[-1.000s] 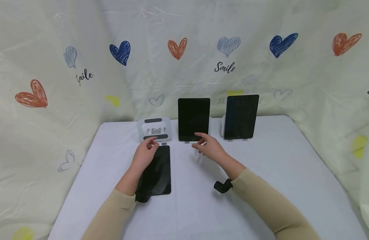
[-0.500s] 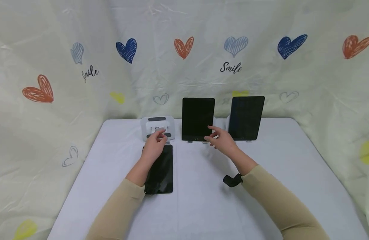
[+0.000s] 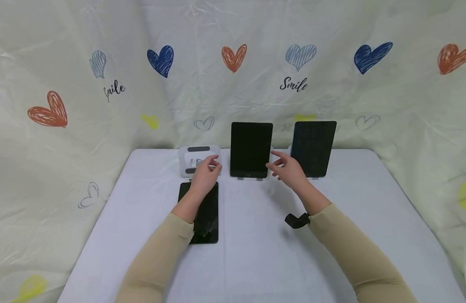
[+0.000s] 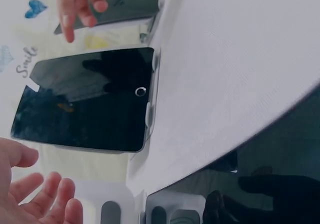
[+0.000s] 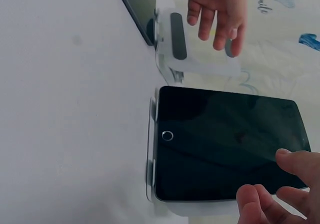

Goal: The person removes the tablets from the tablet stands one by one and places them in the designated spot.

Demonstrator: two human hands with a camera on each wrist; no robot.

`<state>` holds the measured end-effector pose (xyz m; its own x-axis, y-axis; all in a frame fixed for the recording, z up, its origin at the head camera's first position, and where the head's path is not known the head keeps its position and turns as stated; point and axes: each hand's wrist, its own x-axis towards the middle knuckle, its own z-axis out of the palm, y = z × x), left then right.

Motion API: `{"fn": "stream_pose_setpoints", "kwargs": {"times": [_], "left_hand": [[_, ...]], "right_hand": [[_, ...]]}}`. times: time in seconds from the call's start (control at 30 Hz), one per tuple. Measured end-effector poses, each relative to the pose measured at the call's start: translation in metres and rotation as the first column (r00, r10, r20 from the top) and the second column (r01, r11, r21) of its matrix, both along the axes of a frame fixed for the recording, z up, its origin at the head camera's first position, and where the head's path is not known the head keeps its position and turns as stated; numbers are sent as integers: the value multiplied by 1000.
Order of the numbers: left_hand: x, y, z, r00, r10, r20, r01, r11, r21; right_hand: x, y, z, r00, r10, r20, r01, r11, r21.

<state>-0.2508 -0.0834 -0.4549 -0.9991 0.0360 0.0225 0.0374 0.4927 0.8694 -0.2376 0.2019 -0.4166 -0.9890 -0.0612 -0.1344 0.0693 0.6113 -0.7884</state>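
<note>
A black tablet [image 3: 250, 147] stands upright in the middle on a stand, its lower edge behind clear hooks. My left hand [image 3: 208, 172] hovers off its left side, fingers relaxed and holding nothing, in front of a white stand with grey pads [image 3: 198, 148]. On the other side my right hand [image 3: 287, 170] is just beyond the tablet's right edge, thumb and fingers apart. In the right wrist view, the right fingertips [image 5: 283, 152] overlap the middle tablet's screen [image 5: 220, 139]. Below the left hand, a second tablet [image 3: 207, 219] lies flat, partly hidden by the forearm.
A third tablet [image 3: 313, 147] leans on its own stand at the right, partly behind the right hand. All stand on a table with a white cloth [image 3: 255, 252]. A curtain with printed hearts [image 3: 233, 57] hangs right behind the table.
Both hands have moved to the right and farther back. The right hand went from in front of the middle tablet to its right edge; the left came nearer its left side. The view shifted slightly.
</note>
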Motion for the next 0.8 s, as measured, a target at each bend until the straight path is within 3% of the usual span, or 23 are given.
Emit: {"fn": "stream_pose_setpoints", "kwargs": {"times": [0.27, 0.43, 0.8], "left_hand": [[-10, 20, -2, 998, 65, -16, -64, 996, 54], [-18, 27, -2, 997, 65, -41, -64, 998, 22], [-32, 45, 11, 996, 52, -72, -57, 996, -66]], "right_hand": [[-12, 7, -11, 999, -31, -31, 30, 999, -9], [-19, 6, -11, 996, -58, -64, 57, 998, -22], [-31, -2, -8, 993, -91, -76, 89, 996, -30]]}}
